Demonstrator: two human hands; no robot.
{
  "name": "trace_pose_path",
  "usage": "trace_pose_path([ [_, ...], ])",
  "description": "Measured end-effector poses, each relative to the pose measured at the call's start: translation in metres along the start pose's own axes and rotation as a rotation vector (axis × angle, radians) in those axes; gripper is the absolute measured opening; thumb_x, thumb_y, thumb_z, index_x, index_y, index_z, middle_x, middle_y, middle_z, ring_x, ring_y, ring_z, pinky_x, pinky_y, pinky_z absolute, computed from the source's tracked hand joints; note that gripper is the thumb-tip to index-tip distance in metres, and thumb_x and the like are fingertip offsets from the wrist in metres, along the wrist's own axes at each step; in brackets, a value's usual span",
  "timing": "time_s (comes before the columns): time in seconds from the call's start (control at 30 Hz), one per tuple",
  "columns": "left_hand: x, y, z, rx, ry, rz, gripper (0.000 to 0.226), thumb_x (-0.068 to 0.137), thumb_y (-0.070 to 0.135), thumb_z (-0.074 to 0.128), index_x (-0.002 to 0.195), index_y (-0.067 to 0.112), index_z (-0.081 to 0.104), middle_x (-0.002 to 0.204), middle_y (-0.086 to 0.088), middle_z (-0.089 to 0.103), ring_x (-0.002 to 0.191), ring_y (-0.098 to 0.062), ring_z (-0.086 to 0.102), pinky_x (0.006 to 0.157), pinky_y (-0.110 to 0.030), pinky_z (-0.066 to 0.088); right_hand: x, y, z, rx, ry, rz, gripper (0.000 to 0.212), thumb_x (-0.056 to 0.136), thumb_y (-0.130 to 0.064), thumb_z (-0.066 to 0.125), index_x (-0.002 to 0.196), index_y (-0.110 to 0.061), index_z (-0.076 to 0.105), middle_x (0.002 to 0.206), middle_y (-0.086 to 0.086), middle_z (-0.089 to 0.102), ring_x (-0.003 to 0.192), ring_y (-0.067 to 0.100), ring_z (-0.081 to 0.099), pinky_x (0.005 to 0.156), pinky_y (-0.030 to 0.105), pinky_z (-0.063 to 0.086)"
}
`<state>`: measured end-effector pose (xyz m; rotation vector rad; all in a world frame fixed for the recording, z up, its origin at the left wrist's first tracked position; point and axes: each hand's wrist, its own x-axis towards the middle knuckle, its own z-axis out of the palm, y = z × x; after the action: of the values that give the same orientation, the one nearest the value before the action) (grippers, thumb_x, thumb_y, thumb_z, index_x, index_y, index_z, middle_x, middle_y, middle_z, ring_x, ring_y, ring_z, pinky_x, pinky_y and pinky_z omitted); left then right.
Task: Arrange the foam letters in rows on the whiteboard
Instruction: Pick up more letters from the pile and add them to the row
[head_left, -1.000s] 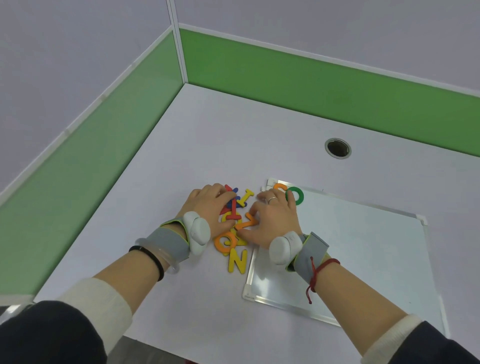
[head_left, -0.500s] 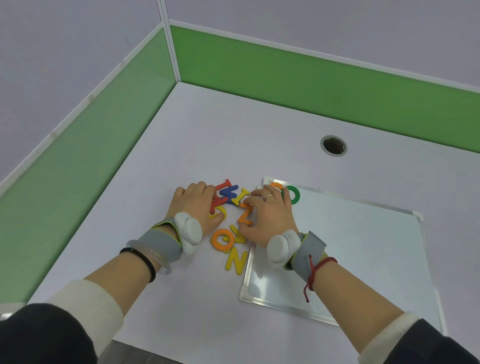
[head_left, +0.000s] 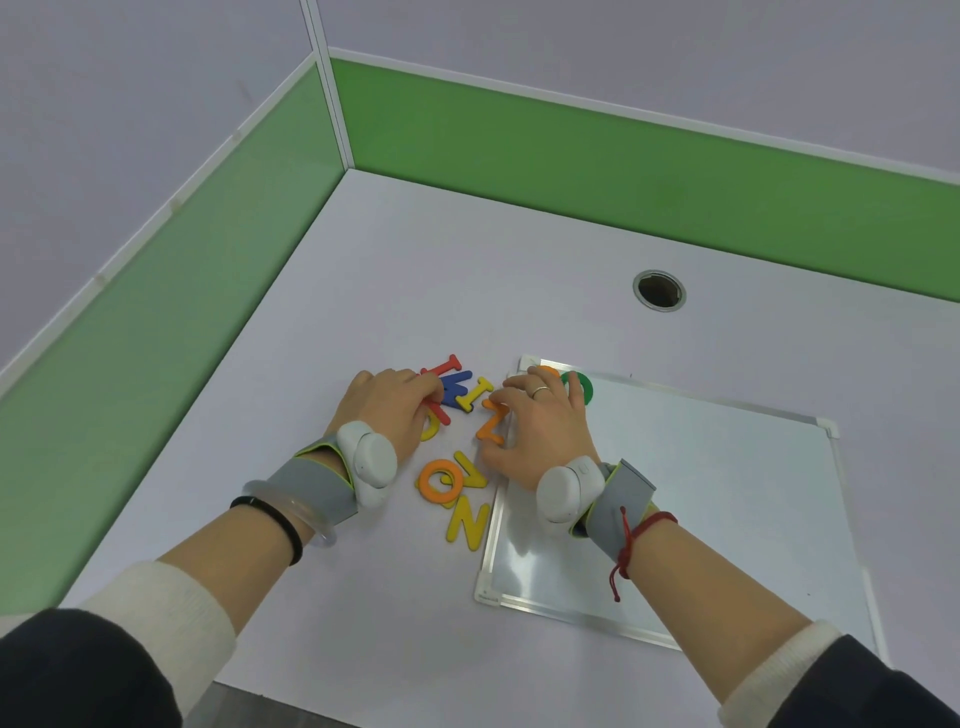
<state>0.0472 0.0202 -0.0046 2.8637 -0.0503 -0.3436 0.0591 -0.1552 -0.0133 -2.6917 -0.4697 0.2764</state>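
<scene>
A white-framed whiteboard (head_left: 727, 509) lies on the table at the right. Its far left corner holds an orange letter (head_left: 549, 372) and a green O (head_left: 583, 388), both partly hidden by my fingers. Left of the board lies a heap of foam letters: a blue W (head_left: 457, 389), a yellow I (head_left: 477, 392), an orange Q (head_left: 440, 479), a yellow N (head_left: 467, 524). My right hand (head_left: 540, 431) pinches an orange Z (head_left: 493, 420) at the board's left edge. My left hand (head_left: 389, 410) presses on a red letter (head_left: 441, 368) in the heap.
A round cable hole (head_left: 658, 290) sits in the table beyond the board. Green partition walls (head_left: 571, 150) close the far and left sides. The table's near edge runs just below my forearms.
Both hands have drawn apart and spread the heap. The blue W, yellow I and red letter now show between them, and my right hand's fingers have closed on the orange Z.
</scene>
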Motion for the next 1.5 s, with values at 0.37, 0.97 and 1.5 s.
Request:
trace_pose_path([
  [0.37, 0.005, 0.030, 0.004, -0.205, 0.092, 0.089, 0.013, 0.083, 0.017, 0.061, 0.094, 0.010, 0.058, 0.100, -0.007, 0.062, 0.094, -0.028, 0.057, 0.086, -0.036, 0.045, -0.009, 0.022, -0.007, 0.023, 0.071, 0.010, 0.041, 0.076, -0.030, 0.064, 0.115, -0.020, 0.059, 0.131, 0.003, 0.053, 0.137, 0.024, 0.028, 0.118, 0.048, -0.003],
  [0.97, 0.039, 0.122, 0.007, -0.132, -0.090, 0.212, 0.066, 0.079, 0.045, 0.063, 0.135, 0.027, 0.030, 0.122, 0.001, 0.063, 0.109, -0.026, 0.056, 0.100, -0.037, 0.043, -0.033, 0.102, -0.051, 0.017, 0.081, 0.145, 0.041, 0.078, -0.031, 0.061, 0.117, -0.019, 0.057, 0.118, 0.004, 0.059, 0.119, 0.024, 0.041, 0.112, 0.033, 0.023],
  [1.5, 0.073, 0.149, 0.020, 0.028, -0.173, 0.308, 0.066, 0.085, 0.040, 0.057, 0.142, 0.032, 0.023, 0.147, -0.002, 0.034, 0.136, -0.026, 0.029, 0.114, -0.030, 0.020, -0.033, 0.126, -0.057, 0.061, 0.062, 0.192, 0.040, 0.076, -0.022, 0.061, 0.115, -0.016, 0.059, 0.114, 0.007, 0.059, 0.116, 0.026, 0.043, 0.098, 0.031, 0.038],
])
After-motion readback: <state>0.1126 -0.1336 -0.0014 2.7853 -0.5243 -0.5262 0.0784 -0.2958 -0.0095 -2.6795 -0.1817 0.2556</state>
